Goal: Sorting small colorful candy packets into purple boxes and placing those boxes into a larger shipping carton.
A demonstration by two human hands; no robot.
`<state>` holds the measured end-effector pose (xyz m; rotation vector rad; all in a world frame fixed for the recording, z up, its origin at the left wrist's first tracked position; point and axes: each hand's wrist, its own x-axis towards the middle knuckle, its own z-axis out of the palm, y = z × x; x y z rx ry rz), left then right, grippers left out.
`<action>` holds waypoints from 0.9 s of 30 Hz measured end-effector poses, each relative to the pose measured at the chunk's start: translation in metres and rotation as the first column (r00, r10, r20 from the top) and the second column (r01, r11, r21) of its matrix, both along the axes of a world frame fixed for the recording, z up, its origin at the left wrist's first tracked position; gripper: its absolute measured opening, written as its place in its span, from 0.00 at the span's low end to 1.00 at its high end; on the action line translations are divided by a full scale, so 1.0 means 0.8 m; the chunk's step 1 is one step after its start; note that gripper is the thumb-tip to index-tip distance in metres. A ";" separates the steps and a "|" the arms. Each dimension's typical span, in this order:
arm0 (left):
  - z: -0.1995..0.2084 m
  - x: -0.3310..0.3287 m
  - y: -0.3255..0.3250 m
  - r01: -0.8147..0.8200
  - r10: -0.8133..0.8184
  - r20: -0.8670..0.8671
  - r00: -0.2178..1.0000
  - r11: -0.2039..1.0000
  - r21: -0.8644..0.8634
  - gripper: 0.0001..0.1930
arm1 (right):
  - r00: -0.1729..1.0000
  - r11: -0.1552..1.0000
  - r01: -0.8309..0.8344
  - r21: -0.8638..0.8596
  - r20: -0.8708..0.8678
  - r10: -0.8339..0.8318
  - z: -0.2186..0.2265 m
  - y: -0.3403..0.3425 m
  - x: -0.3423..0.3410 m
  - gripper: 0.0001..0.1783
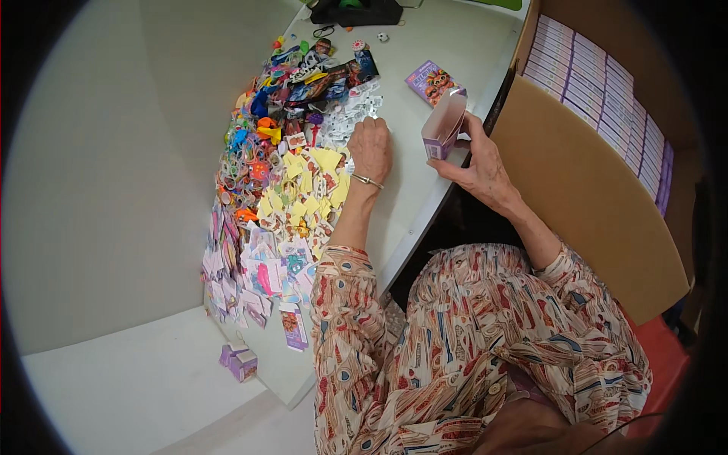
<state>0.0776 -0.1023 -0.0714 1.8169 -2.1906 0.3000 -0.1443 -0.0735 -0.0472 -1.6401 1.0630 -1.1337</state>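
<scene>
An open small purple carton [446, 130] is gripped by my right hand [489, 171], thumb on one side and fingers on the other, its open top facing up. My left hand [370, 154], wearing a metal bracelet, rests knuckles up with its fingers curled down, beside a pile of small white packets [349, 114]. Whatever it pinches is hidden beneath it. Yellow cut-out cards [307, 193] lie heaped next to that wrist. Just beyond the carton, a flat purple box with a cartoon picture [432, 82] lies on the white table [409, 182].
Colourful small toys [254, 144] and dark wrapped packets [334, 83] cover the table's left side. Pastel cards [265, 265] lie nearer. Purple cartons [241, 362] sit at the near-left corner. A large cardboard box [591, 189] at right holds rows of packed purple cartons [591, 83].
</scene>
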 end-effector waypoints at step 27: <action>0.154 -0.036 0.075 0.162 -0.173 -0.170 0.970 0.984 -0.076 0.03 | 0.933 0.976 -0.117 -0.184 -0.358 0.044 -0.006 0.017 0.043 0.43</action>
